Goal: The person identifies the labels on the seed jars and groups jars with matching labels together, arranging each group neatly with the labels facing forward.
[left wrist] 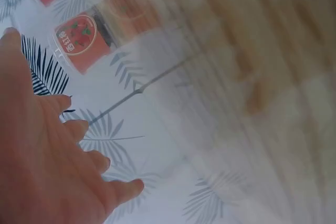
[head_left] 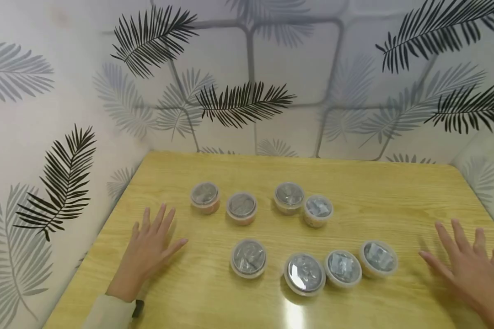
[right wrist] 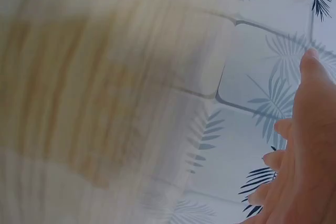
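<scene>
Beyond both sets of fingertips, the yellow wood-grain table ends in a straight far edge against a white leaf-printed cloth. The table's left edge slopes just outside the left hand; its right edge, rounded at the far corner, runs past the right fingers. Bare wood stretches ahead of the right hand. Both hands are spread, fingers apart, holding nothing.

Between them stand round clear plastic tubs with see-through lids over crinkled grey packets; the left wrist view shows red sides bearing circular strawberry labels.

Eight tubs: four farther from the person, the leftmost near the left fingertips; four closer, the rightmost near the right thumb.
</scene>
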Demonstrator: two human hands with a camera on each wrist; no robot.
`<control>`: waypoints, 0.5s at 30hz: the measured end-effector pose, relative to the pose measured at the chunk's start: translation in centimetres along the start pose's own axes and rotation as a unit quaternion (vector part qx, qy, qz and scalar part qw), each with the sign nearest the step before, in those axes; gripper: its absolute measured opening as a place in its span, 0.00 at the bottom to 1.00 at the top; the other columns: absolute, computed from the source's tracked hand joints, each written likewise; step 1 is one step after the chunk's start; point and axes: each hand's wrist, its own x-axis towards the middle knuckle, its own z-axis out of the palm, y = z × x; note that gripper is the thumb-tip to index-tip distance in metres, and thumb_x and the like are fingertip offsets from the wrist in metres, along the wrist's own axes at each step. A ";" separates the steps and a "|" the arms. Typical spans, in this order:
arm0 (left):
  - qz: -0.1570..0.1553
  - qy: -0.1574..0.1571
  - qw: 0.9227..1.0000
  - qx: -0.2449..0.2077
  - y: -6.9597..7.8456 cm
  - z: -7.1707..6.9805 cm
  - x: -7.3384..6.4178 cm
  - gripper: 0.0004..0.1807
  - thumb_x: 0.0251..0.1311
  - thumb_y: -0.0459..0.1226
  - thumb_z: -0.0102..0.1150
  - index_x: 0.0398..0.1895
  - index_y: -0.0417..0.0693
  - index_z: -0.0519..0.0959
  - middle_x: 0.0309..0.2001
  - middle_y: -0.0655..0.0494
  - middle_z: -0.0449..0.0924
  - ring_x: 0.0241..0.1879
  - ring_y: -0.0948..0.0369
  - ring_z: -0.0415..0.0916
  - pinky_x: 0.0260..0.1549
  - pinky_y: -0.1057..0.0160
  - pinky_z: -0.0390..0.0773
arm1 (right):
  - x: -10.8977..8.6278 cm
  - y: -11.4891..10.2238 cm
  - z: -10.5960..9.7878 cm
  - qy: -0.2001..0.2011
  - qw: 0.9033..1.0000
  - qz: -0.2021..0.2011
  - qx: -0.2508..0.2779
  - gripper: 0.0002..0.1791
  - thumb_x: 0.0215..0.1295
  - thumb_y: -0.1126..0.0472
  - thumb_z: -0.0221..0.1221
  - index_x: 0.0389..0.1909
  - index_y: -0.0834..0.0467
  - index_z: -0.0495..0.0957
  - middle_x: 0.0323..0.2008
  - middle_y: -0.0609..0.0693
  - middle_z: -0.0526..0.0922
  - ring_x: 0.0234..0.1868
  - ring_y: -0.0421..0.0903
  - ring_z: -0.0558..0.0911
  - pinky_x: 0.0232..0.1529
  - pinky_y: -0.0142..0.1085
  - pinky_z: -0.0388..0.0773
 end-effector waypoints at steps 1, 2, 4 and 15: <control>0.004 0.003 1.000 0.005 0.1 0.0 0.0 0.45 0.59 0.65 0.42 0.73 0.52 0.48 0.72 0.47 0.43 0.68 0.37 0.37 0.54 0.29 0.50 | -0.1 -0.2 0.0 0.003 1.000 -0.004 0.000 0.46 0.66 0.37 0.47 0.73 0.52 0.34 0.70 0.67 0.34 0.62 0.76 0.28 0.48 0.76 0.35; 0.007 0.004 1.000 0.007 0.2 0.0 0.1 0.45 0.59 0.65 0.42 0.73 0.52 0.48 0.72 0.47 0.43 0.68 0.37 0.38 0.54 0.29 0.50 | -0.1 -0.4 0.1 0.004 1.000 -0.007 -0.001 0.46 0.66 0.37 0.47 0.73 0.53 0.34 0.70 0.68 0.35 0.62 0.76 0.30 0.47 0.76 0.37; 0.014 0.002 1.000 0.007 0.5 -0.1 0.2 0.45 0.60 0.65 0.42 0.73 0.52 0.47 0.73 0.47 0.43 0.68 0.37 0.38 0.55 0.30 0.51 | -0.3 -0.8 0.0 0.008 1.000 -0.018 0.000 0.46 0.66 0.38 0.47 0.73 0.54 0.35 0.69 0.69 0.38 0.62 0.77 0.32 0.48 0.75 0.39; 0.049 -0.020 0.995 -0.085 3.9 -0.4 -0.4 0.44 0.62 0.61 0.45 0.73 0.45 0.47 0.72 0.43 0.44 0.68 0.41 0.44 0.57 0.37 0.57 | -1.2 -6.4 -2.0 0.077 0.987 -0.128 0.068 0.40 0.65 0.49 0.56 0.72 0.56 0.50 0.68 0.65 0.54 0.69 0.62 0.45 0.66 0.56 0.37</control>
